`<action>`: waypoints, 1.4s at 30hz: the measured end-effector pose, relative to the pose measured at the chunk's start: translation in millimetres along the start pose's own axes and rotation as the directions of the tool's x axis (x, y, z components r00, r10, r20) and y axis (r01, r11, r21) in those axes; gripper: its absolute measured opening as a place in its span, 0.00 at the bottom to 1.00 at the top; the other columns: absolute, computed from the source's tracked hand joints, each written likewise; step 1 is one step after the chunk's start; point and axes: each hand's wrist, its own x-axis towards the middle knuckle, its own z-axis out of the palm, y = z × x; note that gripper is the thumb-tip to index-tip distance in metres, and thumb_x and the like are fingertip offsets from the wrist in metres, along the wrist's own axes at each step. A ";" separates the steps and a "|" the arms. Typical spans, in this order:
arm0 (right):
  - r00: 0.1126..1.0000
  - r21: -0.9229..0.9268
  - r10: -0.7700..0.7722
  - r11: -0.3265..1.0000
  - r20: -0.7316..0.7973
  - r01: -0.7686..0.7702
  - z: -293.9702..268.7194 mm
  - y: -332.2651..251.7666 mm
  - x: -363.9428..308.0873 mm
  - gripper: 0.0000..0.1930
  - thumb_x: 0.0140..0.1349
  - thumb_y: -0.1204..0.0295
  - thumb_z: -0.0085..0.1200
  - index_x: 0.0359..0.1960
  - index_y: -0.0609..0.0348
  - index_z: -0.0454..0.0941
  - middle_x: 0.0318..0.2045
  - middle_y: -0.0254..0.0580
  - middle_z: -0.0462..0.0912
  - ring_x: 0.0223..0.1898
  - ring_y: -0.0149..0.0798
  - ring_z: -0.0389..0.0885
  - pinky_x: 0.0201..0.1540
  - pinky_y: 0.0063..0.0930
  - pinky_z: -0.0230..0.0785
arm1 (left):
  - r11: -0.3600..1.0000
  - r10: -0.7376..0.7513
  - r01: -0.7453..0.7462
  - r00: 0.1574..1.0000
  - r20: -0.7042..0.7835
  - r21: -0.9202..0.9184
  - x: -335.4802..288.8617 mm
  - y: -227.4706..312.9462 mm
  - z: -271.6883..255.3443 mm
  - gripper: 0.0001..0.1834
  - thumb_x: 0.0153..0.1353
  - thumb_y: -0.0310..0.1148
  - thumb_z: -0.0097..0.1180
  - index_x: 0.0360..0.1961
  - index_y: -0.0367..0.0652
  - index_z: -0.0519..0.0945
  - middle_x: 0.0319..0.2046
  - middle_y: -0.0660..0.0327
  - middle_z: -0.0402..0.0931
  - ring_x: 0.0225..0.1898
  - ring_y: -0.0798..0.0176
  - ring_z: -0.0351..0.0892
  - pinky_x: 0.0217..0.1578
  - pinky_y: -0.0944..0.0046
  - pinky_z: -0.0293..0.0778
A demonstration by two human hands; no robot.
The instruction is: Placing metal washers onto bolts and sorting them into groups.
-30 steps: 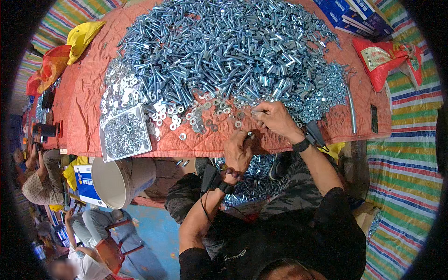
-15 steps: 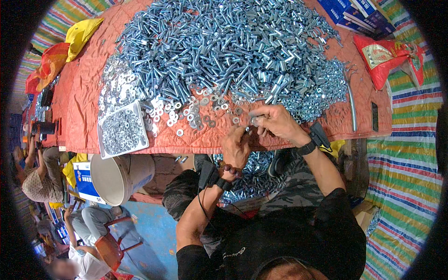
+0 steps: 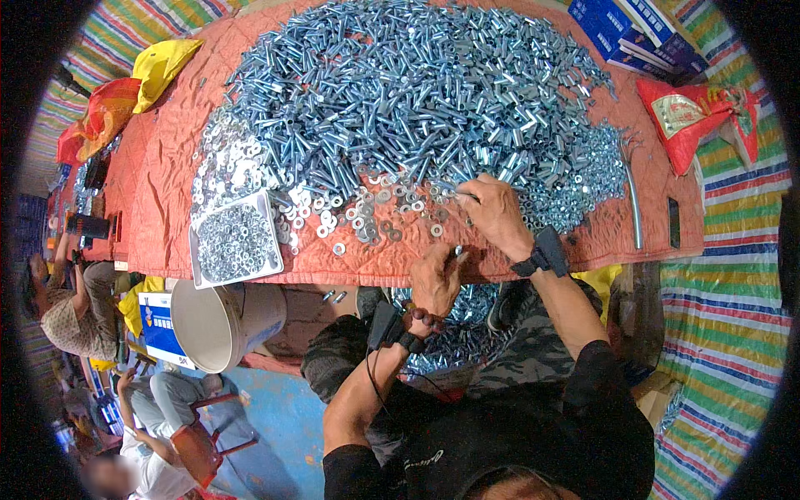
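Observation:
My left hand [image 3: 435, 277] is closed at the front edge of the red-covered table. From between its thumb and fingers shows the bright tip of a small metal fastener [image 3: 457, 249]; the rest is hidden. My right hand [image 3: 493, 212] is farther forward, at the near edge of a large pile of metal sleeves and bolts [image 3: 400, 92]. Its thumb and fingers are pinched together, and what they hold is too small to name. Loose flat washers [image 3: 365, 218] lie left of that hand, and a heap of small nuts [image 3: 575, 187] lies to its right.
A white tray of small rings [image 3: 278, 265] stands at the table's left front, above a beige bucket [image 3: 181, 325]. A metal rod [image 3: 635, 204], red bag [image 3: 687, 117] and blue boxes [image 3: 608, 29] are on the right. Other people sit at the far left.
My right hand has parted from the left and moved forward to the pile's edge. My left hand stays closed near the table edge. The whole view has shifted slightly.

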 end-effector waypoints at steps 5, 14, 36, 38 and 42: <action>0.999 -0.102 0.014 0.995 -0.049 -0.019 4.3 -5.4 4.2 0.13 0.57 0.72 0.58 0.44 0.60 0.78 0.31 0.52 0.77 0.32 0.56 0.78 0.34 0.45 0.69 | 0.997 -0.069 0.069 0.998 0.006 -0.041 2.2 1.2 -8.1 0.09 0.56 0.25 0.61 0.29 0.35 0.72 0.22 0.46 0.71 0.24 0.39 0.74 0.23 0.52 0.67; 0.995 -0.240 0.024 0.971 0.098 0.000 -5.1 5.9 3.2 0.08 0.56 0.67 0.59 0.34 0.57 0.77 0.31 0.50 0.77 0.35 0.55 0.78 0.36 0.50 0.67 | 0.995 -0.090 0.088 0.994 -0.053 -0.055 4.3 -1.7 -9.5 0.08 0.56 0.27 0.61 0.31 0.37 0.73 0.21 0.44 0.73 0.23 0.39 0.75 0.23 0.51 0.68; 0.997 -0.027 0.059 0.998 -0.040 -0.060 -9.2 17.0 17.6 0.09 0.59 0.66 0.55 0.30 0.58 0.82 0.28 0.51 0.79 0.34 0.55 0.79 0.37 0.46 0.71 | 0.993 -0.003 -0.007 0.997 -0.083 -0.120 31.2 -5.1 -11.0 0.07 0.64 0.26 0.52 0.42 0.36 0.75 0.54 0.46 0.76 0.57 0.49 0.75 0.57 0.58 0.68; 0.994 -0.052 0.070 0.996 -0.083 -0.074 -9.2 19.0 21.6 0.09 0.58 0.66 0.56 0.30 0.58 0.82 0.27 0.51 0.80 0.33 0.55 0.79 0.36 0.46 0.71 | 0.986 -0.004 -0.010 0.996 -0.087 -0.168 29.4 -2.2 -13.6 0.04 0.62 0.25 0.55 0.38 0.38 0.77 0.51 0.50 0.78 0.52 0.48 0.78 0.52 0.56 0.73; 0.981 -0.031 0.121 0.991 -0.151 -0.127 -12.4 23.6 25.4 0.07 0.56 0.68 0.59 0.30 0.58 0.82 0.28 0.51 0.80 0.33 0.55 0.80 0.35 0.45 0.71 | 0.993 0.099 -0.100 0.995 -0.025 -0.059 26.7 5.3 -10.4 0.07 0.57 0.26 0.61 0.37 0.39 0.81 0.43 0.52 0.80 0.44 0.48 0.80 0.43 0.59 0.75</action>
